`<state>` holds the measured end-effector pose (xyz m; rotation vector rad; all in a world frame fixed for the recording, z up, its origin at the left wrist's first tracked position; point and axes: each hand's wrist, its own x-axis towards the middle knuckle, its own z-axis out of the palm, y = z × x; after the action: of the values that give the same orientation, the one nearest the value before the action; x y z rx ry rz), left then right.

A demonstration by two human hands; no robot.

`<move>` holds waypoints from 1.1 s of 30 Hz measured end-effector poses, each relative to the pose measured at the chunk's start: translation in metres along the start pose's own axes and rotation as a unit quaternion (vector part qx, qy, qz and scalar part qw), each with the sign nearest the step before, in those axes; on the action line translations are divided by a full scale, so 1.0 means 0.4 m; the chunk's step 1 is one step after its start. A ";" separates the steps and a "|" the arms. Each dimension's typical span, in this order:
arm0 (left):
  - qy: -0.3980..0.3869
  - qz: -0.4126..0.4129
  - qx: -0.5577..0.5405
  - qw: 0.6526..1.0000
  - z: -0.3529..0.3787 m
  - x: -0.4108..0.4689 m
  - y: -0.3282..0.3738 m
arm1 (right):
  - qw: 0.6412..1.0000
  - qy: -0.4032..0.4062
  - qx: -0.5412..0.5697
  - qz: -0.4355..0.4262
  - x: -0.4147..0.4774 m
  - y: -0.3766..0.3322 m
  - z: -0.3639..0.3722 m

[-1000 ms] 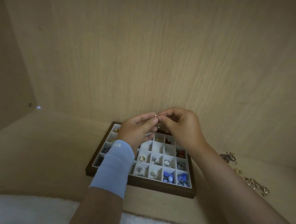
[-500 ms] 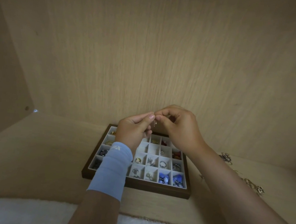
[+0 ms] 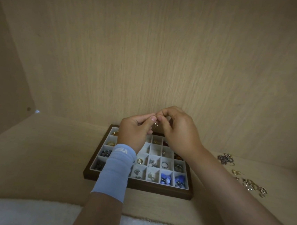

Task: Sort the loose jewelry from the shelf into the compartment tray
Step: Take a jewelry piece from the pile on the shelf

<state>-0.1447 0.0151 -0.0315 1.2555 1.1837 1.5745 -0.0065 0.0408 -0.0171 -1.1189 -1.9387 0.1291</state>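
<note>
Both hands raised, fingertips meeting. Left hand (image 3: 135, 129), pale blue fabric wrist sleeve (image 3: 115, 170) on its forearm, and right hand (image 3: 180, 131) each pinch one small gold-and-silver jewelry piece (image 3: 155, 123); part of it dangles between the hands. Directly beneath them: dark brown wooden compartment tray (image 3: 154, 190) with white dividers, most cells filled. Loose gold and silver jewelry (image 3: 249, 183) lies on the light wood shelf (image 3: 39, 165), right of the right forearm.
</note>
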 end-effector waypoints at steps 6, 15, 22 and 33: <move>-0.007 -0.045 -0.016 0.999 -0.013 0.003 -0.003 | 0.995 -0.051 0.061 0.053 -0.002 0.003 -0.011; 0.008 -0.057 -0.020 0.998 -0.013 0.003 -0.003 | 0.999 0.005 0.004 0.050 -0.001 -0.011 0.004; -0.053 0.006 0.185 0.981 -0.031 0.013 -0.033 | 0.983 -0.163 -0.089 0.019 0.017 0.032 -0.016; -0.110 0.037 0.473 0.873 -0.029 0.014 -0.062 | 0.875 -0.342 -0.333 -0.079 0.054 0.032 0.026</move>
<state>-0.1567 0.0244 -0.0549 2.0330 1.8501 0.8143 -0.0104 0.0677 -0.0160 -1.4719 -2.8295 -0.3044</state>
